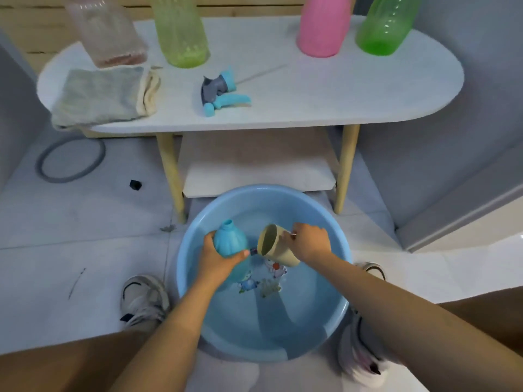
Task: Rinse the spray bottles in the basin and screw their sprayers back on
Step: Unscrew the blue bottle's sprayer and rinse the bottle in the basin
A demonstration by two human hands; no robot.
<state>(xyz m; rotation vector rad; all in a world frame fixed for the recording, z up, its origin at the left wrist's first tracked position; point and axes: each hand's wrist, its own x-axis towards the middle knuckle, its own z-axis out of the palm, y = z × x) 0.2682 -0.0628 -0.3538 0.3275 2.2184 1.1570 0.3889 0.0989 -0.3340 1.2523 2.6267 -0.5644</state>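
My left hand [218,258] grips the blue bottle [230,247] round its body, thumb wrapped across the front, holding it tilted over the far left part of the basin [334,315], its open neck pointing up and away from me; the bottle has no sprayer on it. My right hand [310,241] holds a beige cup [276,246] by its handle, fingers curled round it, the cup tipped on its side with its mouth turned toward the bottle, just beside it. The blue basin sits on the floor between my shoes, against the near legs of the white table [368,89]; cartoon stickers show on its bottom. On the table, near the middle of the near edge, lies the blue and grey sprayer [219,91] on its side; a folded grey cloth [99,97] overhangs the near left corner. Along the far edge stand a clear bottle [107,32], a yellow-green bottle [181,32], a pink bottle [322,26] and a green bottle [387,24], all cut off at the top of the view.
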